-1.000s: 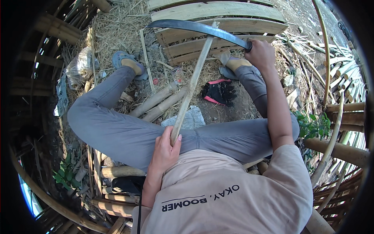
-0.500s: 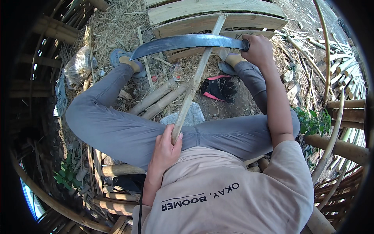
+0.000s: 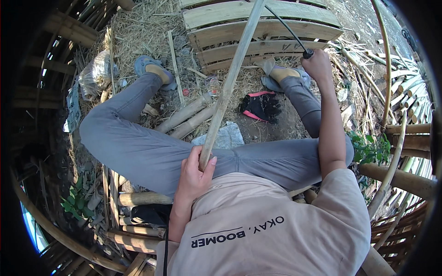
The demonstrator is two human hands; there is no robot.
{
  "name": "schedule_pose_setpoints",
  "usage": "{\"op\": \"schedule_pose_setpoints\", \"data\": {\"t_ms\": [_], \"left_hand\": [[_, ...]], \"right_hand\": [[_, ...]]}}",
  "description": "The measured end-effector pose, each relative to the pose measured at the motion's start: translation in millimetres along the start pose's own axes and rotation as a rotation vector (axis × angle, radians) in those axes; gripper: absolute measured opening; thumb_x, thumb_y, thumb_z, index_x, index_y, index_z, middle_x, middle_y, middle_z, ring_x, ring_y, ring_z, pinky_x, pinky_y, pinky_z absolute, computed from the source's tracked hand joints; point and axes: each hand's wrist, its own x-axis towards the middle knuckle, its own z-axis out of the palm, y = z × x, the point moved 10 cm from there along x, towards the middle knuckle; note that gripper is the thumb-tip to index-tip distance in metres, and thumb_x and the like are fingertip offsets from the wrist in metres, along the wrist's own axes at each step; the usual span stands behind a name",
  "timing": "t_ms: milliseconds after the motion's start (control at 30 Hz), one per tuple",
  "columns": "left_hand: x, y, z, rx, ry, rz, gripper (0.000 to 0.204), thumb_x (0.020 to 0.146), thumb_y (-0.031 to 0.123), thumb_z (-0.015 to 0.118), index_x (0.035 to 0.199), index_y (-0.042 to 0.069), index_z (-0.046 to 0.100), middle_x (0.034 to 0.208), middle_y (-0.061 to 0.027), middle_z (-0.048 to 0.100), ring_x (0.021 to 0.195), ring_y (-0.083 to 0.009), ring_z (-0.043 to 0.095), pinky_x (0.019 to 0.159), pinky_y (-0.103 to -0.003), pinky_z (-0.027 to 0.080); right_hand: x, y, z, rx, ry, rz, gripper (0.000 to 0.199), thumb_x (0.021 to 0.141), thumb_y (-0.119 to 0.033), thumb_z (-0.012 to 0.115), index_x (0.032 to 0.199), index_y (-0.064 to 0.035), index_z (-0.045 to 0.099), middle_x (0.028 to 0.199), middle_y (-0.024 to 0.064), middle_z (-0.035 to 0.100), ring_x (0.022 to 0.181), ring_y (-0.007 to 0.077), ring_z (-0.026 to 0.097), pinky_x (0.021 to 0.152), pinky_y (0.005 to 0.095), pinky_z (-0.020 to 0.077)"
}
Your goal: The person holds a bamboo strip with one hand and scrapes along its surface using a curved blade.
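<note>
the left hand (image 3: 195, 172) grasps the near end of a long wooden strip (image 3: 228, 85), thumb along its right side, just above the lap. the strip leans far and slightly right, over the ground between the legs (image 3: 138, 138), and its far end runs out of view. the right hand (image 3: 317, 66), farther off to the right, is clenched round the dark handle of a knife (image 3: 283, 24); the thin blade, seen nearly edge-on, reaches far and left toward the strip. whether they touch, i cannot tell.

the strip is one long piece here, so the work looks to be under way rather than finished; how much has been trimmed and how much is left does not show.

beyond, a slatted wooden panel (image 3: 212, 37) lies under the blade's reach, probably the nearest thing to catch it, with the feet close by on its near side. below the strip are a pale block (image 3: 230, 135), two bamboo lengths (image 3: 184, 112) to the left and a black-and-pink glove (image 3: 264, 106) to the right. farther left sits a clear plastic bag (image 3: 95, 78); far right, piled bamboo poles (image 3: 410, 87).
</note>
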Motion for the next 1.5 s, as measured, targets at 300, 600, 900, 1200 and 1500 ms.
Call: {"op": "schedule_pose_setpoints", "data": {"t_ms": [300, 600, 900, 1200, 1500], "left_hand": [[3.8, -11.2, -0.2, -0.035, 0.000, -0.068, 0.021, 0.102, 0.020, 0.060, 0.107, 0.000, 0.055, 0.066, -0.0060, 0.056, 0.054, -0.0107, 0.051, 0.053, -0.028, 0.040], [3.4, -31.1, 7.4, -0.208, -0.058, -0.315, 0.016, 0.104, 0.016, 0.055, 0.107, 0.000, 0.053, 0.067, -0.0028, 0.056, 0.055, -0.0072, 0.047, 0.052, -0.028, 0.039], [10.9, -25.1, 6.0, 0.062, -0.001, -0.268, 0.020, 0.105, 0.017, 0.049, 0.108, 0.000, 0.057, 0.075, -0.0201, 0.062, 0.065, -0.0369, 0.061, 0.065, -0.046, 0.046], [8.2, -10.6, 11.7, 0.319, 0.006, -0.218, 0.014, 0.104, 0.013, 0.045, 0.107, 0.001, 0.051, 0.089, -0.0290, 0.064, 0.085, -0.0532, 0.059, 0.076, -0.061, 0.042], [13.9, -9.0, 13.5, 0.264, 0.024, -0.198, 0.012, 0.103, 0.009, 0.046, 0.102, -0.001, 0.051, 0.079, -0.0307, 0.062, 0.078, -0.0541, 0.060, 0.068, -0.061, 0.042]], "right_hand": [[-14.6, -34.3, -39.1, 0.307, -0.015, -0.126, 0.019, 0.075, -0.016, 0.068, 0.077, 0.0021, 0.069, 0.068, 0.0232, 0.065, 0.068, 0.0396, 0.067, 0.065, 0.0445, 0.0516], [-68.0, -127.3, -3.3, 0.151, -0.231, -0.451, 0.029, 0.061, -0.016, 0.068, 0.087, -0.0086, 0.076, 0.071, 0.0181, 0.067, 0.077, 0.0398, 0.067, 0.073, 0.0487, 0.0540], [-88.3, -136.0, 51.6, 0.044, -0.360, -0.568, 0.035, 0.062, -0.015, 0.067, 0.094, -0.0080, 0.077, 0.074, 0.0183, 0.069, 0.078, 0.0373, 0.069, 0.074, 0.0478, 0.0560], [-99.1, -142.9, 74.8, 0.105, -0.454, -0.553, 0.022, 0.066, -0.019, 0.070, 0.083, -0.0058, 0.074, 0.074, 0.0199, 0.069, 0.078, 0.0395, 0.069, 0.077, 0.0488, 0.0565], [-98.8, -139.4, 78.9, 0.069, -0.464, -0.582, 0.019, 0.067, -0.019, 0.070, 0.079, -0.0055, 0.072, 0.073, 0.0191, 0.069, 0.076, 0.0394, 0.069, 0.075, 0.0482, 0.0569]]}}
